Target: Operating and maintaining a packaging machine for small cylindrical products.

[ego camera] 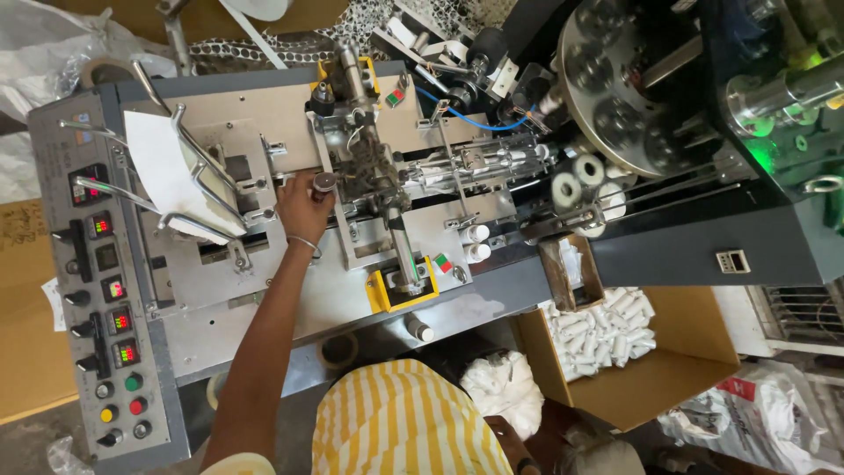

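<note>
A workshop machine point(352, 220) fills the view; finished white rolls point(602, 330) already fill the box point(651, 387) at 4 o'clock. The left hand point(301, 209) has its fingers closed on a round knob point(325, 181). The right hand point(514, 440) sits at 6 o'clock, grip unclear.

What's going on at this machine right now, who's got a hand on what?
A person in a yellow-striped garment reaches the left hand up onto the machine bed, fingers on a small round knob beside the central mechanism. The right hand is low near a white bag. Small white cups fill the cardboard box under the rotating disc. The control panel displays are lit.
</note>
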